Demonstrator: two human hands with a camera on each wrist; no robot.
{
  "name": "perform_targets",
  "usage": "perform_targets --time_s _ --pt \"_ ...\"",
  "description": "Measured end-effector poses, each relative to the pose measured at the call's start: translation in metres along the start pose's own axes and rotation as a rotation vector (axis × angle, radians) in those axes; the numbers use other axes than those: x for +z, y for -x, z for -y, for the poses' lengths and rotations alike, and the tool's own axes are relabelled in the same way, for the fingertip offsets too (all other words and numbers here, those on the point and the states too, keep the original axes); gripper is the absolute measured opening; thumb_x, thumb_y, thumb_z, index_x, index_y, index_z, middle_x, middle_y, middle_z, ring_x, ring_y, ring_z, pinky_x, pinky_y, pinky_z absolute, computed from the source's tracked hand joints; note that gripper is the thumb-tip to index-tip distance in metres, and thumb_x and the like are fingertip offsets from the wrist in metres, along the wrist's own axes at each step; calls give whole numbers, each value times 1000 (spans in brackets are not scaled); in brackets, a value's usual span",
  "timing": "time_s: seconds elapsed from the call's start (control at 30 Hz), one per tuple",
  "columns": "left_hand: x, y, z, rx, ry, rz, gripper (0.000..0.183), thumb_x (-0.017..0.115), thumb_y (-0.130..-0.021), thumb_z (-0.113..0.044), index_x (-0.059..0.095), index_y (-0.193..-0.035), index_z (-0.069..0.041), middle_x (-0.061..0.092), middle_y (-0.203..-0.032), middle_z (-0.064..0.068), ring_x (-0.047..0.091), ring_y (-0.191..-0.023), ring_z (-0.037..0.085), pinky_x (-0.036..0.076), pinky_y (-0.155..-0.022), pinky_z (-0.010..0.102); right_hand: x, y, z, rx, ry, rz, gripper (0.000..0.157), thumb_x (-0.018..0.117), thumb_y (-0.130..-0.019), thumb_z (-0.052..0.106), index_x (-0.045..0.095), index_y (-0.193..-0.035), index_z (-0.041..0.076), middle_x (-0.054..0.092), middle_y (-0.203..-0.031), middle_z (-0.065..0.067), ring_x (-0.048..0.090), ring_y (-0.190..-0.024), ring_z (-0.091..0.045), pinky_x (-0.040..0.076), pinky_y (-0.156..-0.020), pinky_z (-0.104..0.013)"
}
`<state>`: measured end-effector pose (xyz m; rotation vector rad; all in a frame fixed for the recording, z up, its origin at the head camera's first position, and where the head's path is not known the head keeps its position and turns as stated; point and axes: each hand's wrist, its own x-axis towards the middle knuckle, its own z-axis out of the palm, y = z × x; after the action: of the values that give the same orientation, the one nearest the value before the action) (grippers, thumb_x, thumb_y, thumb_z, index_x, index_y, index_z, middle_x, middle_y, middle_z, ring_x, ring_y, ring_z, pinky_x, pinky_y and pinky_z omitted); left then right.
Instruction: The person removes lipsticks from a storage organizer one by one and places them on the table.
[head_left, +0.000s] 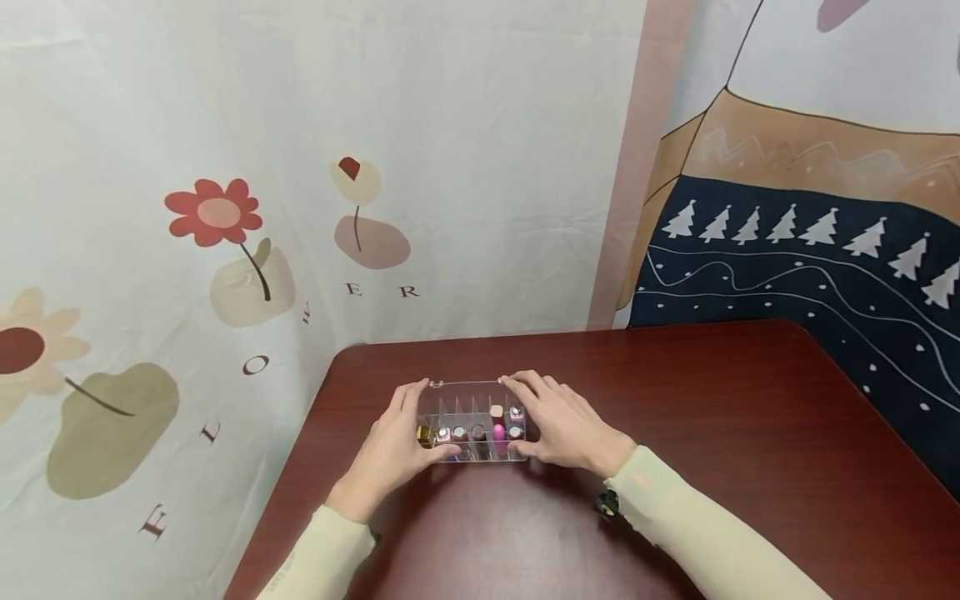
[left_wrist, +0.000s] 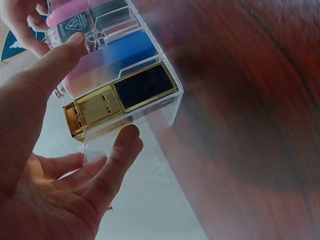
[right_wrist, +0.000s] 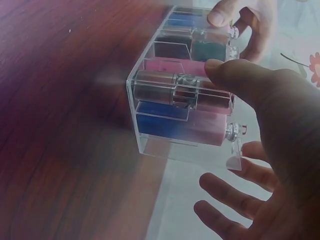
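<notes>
A pale cloth point(head_left: 480, 100) printed with flowers hangs at the left; next comes the left hand point(head_left: 393, 433), gripping the clear box point(head_left: 468, 392) with its thumb on the front and its fingers about the left end; the box sits upright on the dark red tabletop point(head_left: 750, 417), between the two hands. Its front row looks full: a gold tube point(left_wrist: 107, 102) at the left end, a pink-and-blue tube point(left_wrist: 112, 60) beside it, two darker tubes point(head_left: 478, 437), a bright pink tube point(head_left: 500, 437) and a silvery tube point(right_wrist: 155, 90) at the right end; behind the last two stand two more tubes point(head_left: 517, 413); clear walls and glare make it hard to be sure, but the slots to their left seem bare, so I judge the front row done and those slots left. The right hand point(head_left: 570, 421) grips the right end, thumb in front, fingers about the back corner; a dark cloth point(head_left: 795, 262) with white trees hangs beyond.
</notes>
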<state>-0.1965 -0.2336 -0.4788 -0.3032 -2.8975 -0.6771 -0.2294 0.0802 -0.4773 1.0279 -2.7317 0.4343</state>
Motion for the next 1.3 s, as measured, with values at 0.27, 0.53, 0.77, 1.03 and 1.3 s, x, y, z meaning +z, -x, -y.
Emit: perform_targets --time_s 0.27,0.53,0.77,1.03,1.3 --pt "4 4 -6 37 15 -4 124 108 -82 -51 40 -176 -4 55 -168 21 76 -131 45 64 -115 61 -7 7 -5 10 -50 7 105 101 -91 49 49 -175 14 58 -168 -8 68 -135 -31 65 -111 -54" --pt "7 2 -19 57 29 11 123 108 -83 -48 41 -175 -3 54 -169 20 76 -133 47 63 -117 62 -13 17 -15 16 -94 -1 105 104 -89 42 50 -174 13 59 -166 -7 68 -140 -29 70 -100 -49" --pt "12 2 -29 78 48 31 120 108 -84 -46 42 -174 -2 55 -167 20 78 -127 45 64 -115 60 -21 28 -21 21 -104 -4 105 106 -86 38 52 -172 12 61 -164 -9 69 -142 -31 69 -107 -52" --pt "19 1 -43 95 71 42 117 108 -84 -46 44 -172 -3 57 -164 18 77 -127 43 65 -115 60 -25 43 -34 26 -108 -8 105 107 -85 37 53 -172 13 62 -163 -9 68 -143 -30 71 -99 -49" --pt "22 -1 -54 128 95 59 113 106 -86 -45 44 -172 -5 58 -163 19 78 -121 42 66 -112 60 -30 56 -45 36 -107 -18 104 107 -85 35 54 -172 15 62 -164 -8 68 -143 -30 72 -94 -48"
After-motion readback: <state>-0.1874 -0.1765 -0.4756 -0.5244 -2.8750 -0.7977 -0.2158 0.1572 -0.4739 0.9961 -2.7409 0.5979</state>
